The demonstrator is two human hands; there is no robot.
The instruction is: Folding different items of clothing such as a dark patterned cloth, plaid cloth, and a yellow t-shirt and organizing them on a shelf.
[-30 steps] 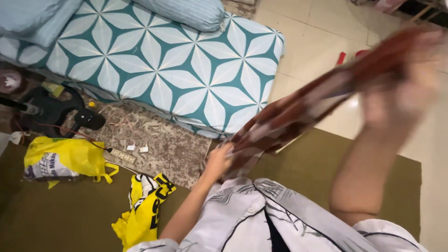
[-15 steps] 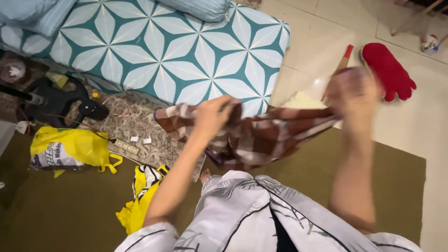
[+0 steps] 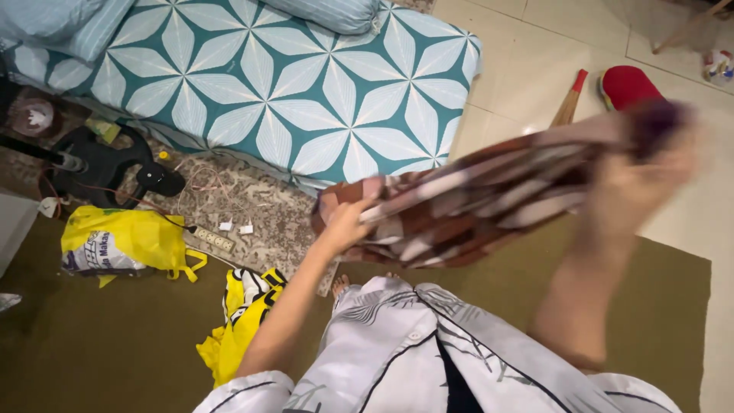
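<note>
Yellow bag [image 3: 126, 243] with a pale printed label, lying on the olive mat [image 3: 92, 344] at left; second yellow printed bag [image 3: 241, 321] crumpled beside the person's knee. Brown checked cloth [image 3: 474, 203] stretched in the air above the mat: left hand [image 3: 348, 226] closed on its lower end, right hand [image 3: 638, 183] raised at the upper end, too blurred to make out its grip.

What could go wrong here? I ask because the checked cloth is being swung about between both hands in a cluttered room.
The brown checked cloth is stretched between the left hand and the blurred right hand, above the floor. A loose end might catch the power strip and its cables on the patterned rug. Stepping sideways, the person could slip on the yellow garment lying on the olive mat.
</note>
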